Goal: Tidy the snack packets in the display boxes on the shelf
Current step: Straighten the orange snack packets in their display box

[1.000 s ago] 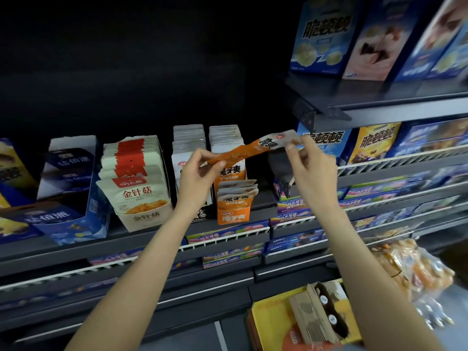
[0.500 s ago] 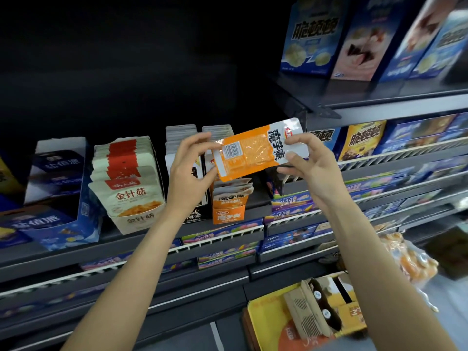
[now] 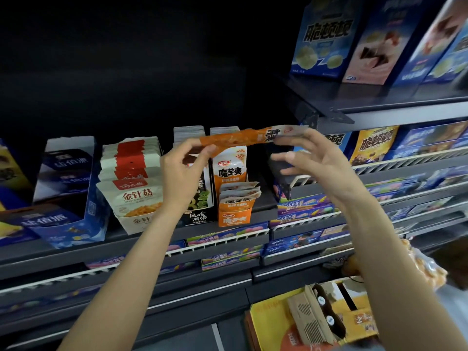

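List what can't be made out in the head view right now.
- Orange foil snack packet: seen nearly edge-on between left hand and right hand, so its face print is unreadable.
- Black seaweed display box: upper part hidden by the left hand.
- Blue boxes on the top shelf: blurred, cut off by the top and right edges.
- Yellow carton: cut off by the bottom edge.

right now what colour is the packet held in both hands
Mostly orange, with a white end by the right hand, as the head view shows: packet, left hand.
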A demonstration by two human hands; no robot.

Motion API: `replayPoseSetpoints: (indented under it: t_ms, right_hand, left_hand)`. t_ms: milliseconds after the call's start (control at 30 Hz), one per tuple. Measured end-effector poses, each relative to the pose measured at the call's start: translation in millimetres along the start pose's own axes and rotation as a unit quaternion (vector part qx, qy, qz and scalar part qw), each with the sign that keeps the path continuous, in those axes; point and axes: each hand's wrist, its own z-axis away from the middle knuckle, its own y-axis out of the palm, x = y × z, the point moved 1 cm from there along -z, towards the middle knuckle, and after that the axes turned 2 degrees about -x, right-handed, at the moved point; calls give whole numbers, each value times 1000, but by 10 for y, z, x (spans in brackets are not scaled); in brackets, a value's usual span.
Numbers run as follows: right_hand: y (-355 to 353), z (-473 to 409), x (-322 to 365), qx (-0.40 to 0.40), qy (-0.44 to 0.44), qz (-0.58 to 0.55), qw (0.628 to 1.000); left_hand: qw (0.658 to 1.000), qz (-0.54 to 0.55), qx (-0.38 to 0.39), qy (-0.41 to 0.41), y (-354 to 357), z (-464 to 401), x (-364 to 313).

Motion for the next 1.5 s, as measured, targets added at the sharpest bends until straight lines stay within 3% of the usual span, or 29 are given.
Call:
replayPoseSetpoints:
  t_ms: [67, 100, 200, 267, 300, 433, 533, 633, 833, 1033, 1267, 1500]
  right_hand:
    - [19, -64, 14, -91, -51, 143, 984]
    - [30, -92, -2, -148, -89, 231, 958]
    - [131, -100, -89, -258, -240, 501, 791]
    - [215, -89, -73, -263, -293, 543, 742]
    - [236, -92, -70, -247, -299, 541, 746]
    - [218, -185, -94, -153, -219, 425, 865]
    - [193, -249, -162, -109, -187, 367, 905]
    - [241, -346, -255, -78, -183, 341, 919]
    - [433, -584, -348, -25, -193, 326, 925]
    - [497, -698, -664, 94, -116, 381, 912]
    - [465, -824, -654, 59, -98, 401, 909]
    - [408, -474, -591, -8, -104, 247, 963]
  left_hand:
    - [998, 34, 10, -58, 27, -2, -39]
    - [995, 51, 21, -84, 46, 7, -48]
    - [983, 66, 74, -157, 76, 63, 8]
    - [977, 40, 104, -184, 41, 112, 108]
    - [974, 25, 118, -193, 11, 139, 138]
    - [977, -29, 122, -171, -166, 272, 73]
    - [982, -17, 139, -124, -275, 333, -58]
    - [974, -27, 205, -90, -277, 323, -131]
    - [946, -145, 290, -18, -221, 173, -90]
    - [936, -177, 303, -19, -177, 173, -76]
    - [945, -182, 269, -32, -154, 126, -68]
    - [965, -113, 209, -112, -100, 110, 21]
